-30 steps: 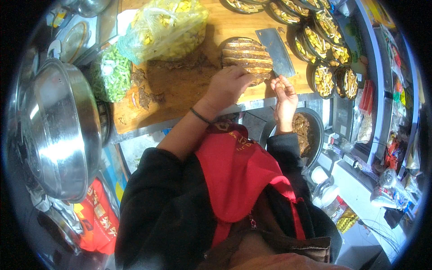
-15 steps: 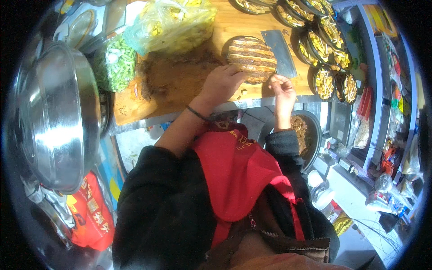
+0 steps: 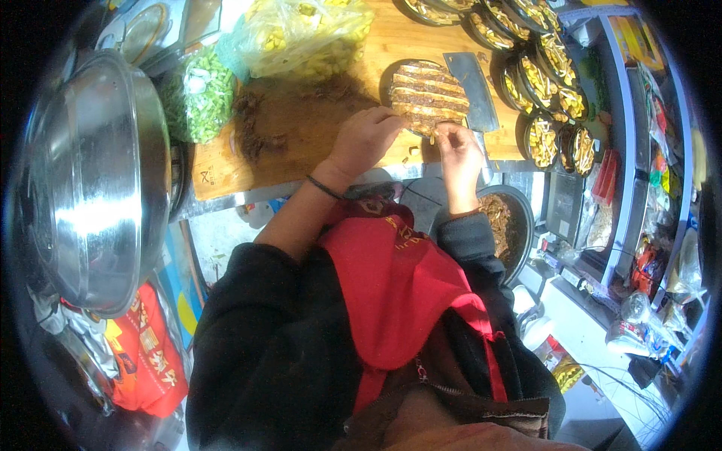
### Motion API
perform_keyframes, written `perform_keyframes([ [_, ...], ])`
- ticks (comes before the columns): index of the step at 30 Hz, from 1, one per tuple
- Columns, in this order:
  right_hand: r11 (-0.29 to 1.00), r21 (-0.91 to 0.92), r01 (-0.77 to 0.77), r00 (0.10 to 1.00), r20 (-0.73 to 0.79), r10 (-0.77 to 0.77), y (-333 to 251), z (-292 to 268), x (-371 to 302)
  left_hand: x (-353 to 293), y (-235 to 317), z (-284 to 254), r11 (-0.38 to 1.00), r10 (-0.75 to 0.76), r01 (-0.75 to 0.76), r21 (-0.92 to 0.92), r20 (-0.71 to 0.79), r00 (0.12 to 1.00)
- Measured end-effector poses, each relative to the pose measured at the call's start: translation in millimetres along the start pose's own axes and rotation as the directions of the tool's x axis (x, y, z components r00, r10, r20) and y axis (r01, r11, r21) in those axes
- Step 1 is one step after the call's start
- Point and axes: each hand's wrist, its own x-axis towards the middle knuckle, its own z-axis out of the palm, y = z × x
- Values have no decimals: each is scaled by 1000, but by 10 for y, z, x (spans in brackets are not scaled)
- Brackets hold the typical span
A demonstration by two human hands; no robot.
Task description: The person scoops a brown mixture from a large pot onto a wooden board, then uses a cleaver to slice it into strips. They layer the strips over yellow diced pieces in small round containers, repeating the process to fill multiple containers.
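Note:
A round dark dish (image 3: pixel 429 92) stands on the wooden cutting board (image 3: pixel 293 161), filled with rows of dark brown shredded food between pale strips. At its near left edge, my left hand (image 3: pixel 367 137) is closed, fingers bent and pressed together; what they hold, if anything, is hidden. My right hand (image 3: pixel 460 156) pinches at the near edge of the dish, close to the left fingertips. Whatever is in the pinch is too small to name. A cleaver (image 3: pixel 472 86) lies flat on the board, just right of the dish, its handle toward me behind my right hand.
Several filled black bowls (image 3: pixel 543 141) crowd the board's right side. At the back left lie a bag of yellow pieces (image 3: pixel 308 37) and a bag of chopped greens (image 3: pixel 199 94). A large metal basin (image 3: pixel 98 188) stands left. Below the board's edge sits a tub of brown food (image 3: pixel 496 225).
My right hand has moved slightly left, bringing its pinch nearer my left fingertips at the dish's near edge. The whole view has shifted a little; dish and cleaver still lie side by side.

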Motion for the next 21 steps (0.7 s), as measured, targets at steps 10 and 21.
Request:
perform_keyframes([
  [10,971,-108,211,977,26,-210,272,43,-131,-376,-164,-336,995,19,-31,93,127,992],
  [21,878,35,478,879,-21,-477,671,425,-19,-971,-511,-1537,783,-387,412,466,-153,909],
])
